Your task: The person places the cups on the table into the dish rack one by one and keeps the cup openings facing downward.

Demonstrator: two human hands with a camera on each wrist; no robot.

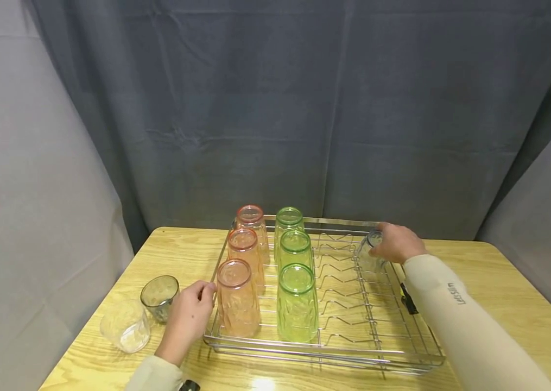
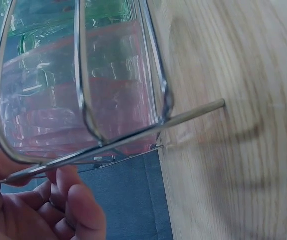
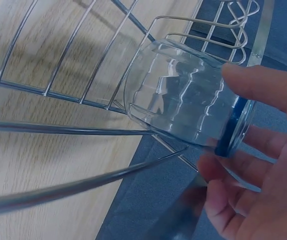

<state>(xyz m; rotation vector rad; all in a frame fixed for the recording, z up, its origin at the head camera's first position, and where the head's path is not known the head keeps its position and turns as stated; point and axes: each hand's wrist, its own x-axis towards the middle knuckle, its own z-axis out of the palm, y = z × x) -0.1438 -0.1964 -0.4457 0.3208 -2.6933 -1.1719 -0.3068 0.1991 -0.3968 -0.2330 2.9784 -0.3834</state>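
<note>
A clear bluish drinking glass is bottom-up in the back right corner of the metal dish rack. My right hand holds it near its base, thumb on one side and fingers on the other. The left hand grips the rack's left rim wire, its fingers curled at the wire in the left wrist view. Beside that hand, three pink glasses stand upside down in a row along the rack's left side. A row of three upside-down green glasses is just right of them.
On the wooden table, left of the rack, a smoky grey glass stands mouth-up near a clear glass. Wavy wire dividers run between the green glasses and the right side. A dark curtain hangs behind.
</note>
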